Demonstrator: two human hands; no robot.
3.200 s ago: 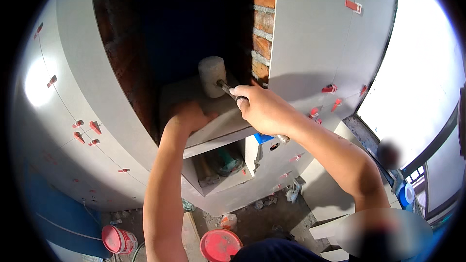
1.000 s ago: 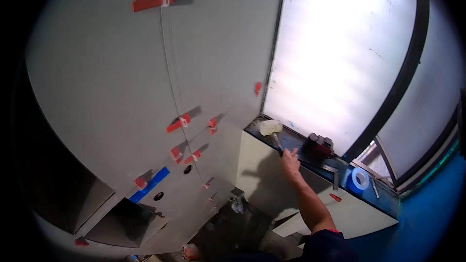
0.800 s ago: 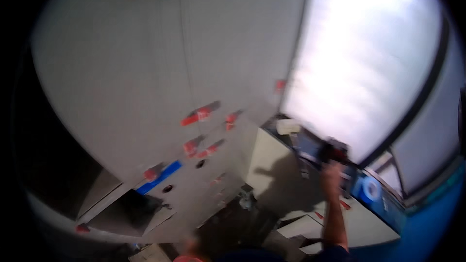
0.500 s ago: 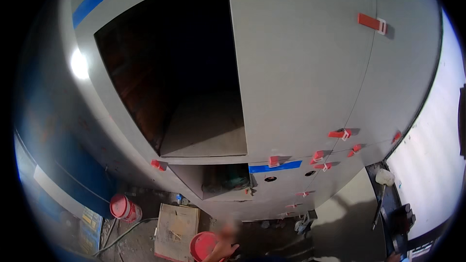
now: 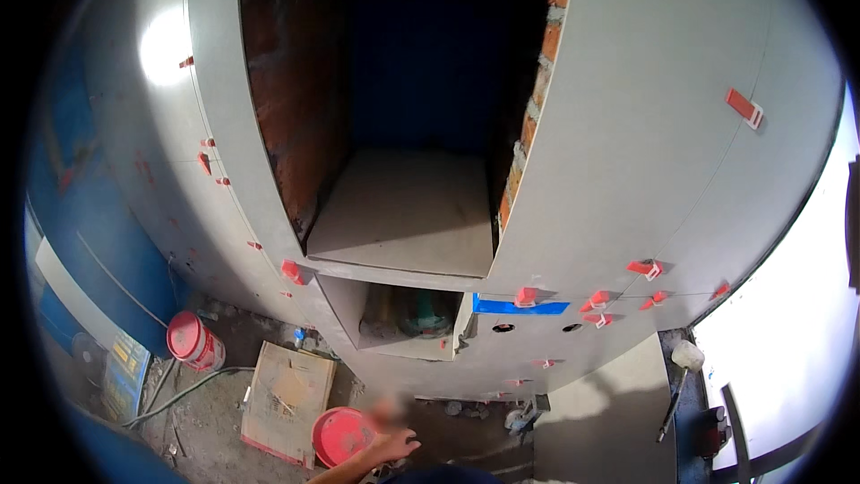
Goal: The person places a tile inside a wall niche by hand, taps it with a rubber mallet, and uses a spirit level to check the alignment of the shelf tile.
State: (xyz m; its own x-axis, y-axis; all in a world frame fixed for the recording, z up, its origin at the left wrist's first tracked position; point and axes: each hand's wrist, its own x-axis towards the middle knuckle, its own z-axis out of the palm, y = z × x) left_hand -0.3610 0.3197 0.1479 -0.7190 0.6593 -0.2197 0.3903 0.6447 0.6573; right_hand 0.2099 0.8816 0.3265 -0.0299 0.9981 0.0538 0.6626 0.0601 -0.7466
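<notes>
From where I stand, the person's left hand [image 5: 394, 445] comes in at the lower edge, just beside a round red lid [image 5: 339, 439] on the floor and overlapping its right side; I can't tell whether they touch. Its fingers look bent, but I can't tell whether they pinch anything. The right hand is out of view, so its state can't be told.

A flattened cardboard piece [image 5: 291, 394] lies left of the lid. Beyond it, a red-topped bucket [image 5: 195, 342] carries a pale printed label, its lettering too small to read from here. Further left, a blue-and-yellow sheet [image 5: 127, 375] bears print, also illegible. A white-headed mallet [image 5: 688, 356] rests on the dark ledge [image 5: 678, 394] at right, near a black-and-red tool [image 5: 714, 430].
</notes>
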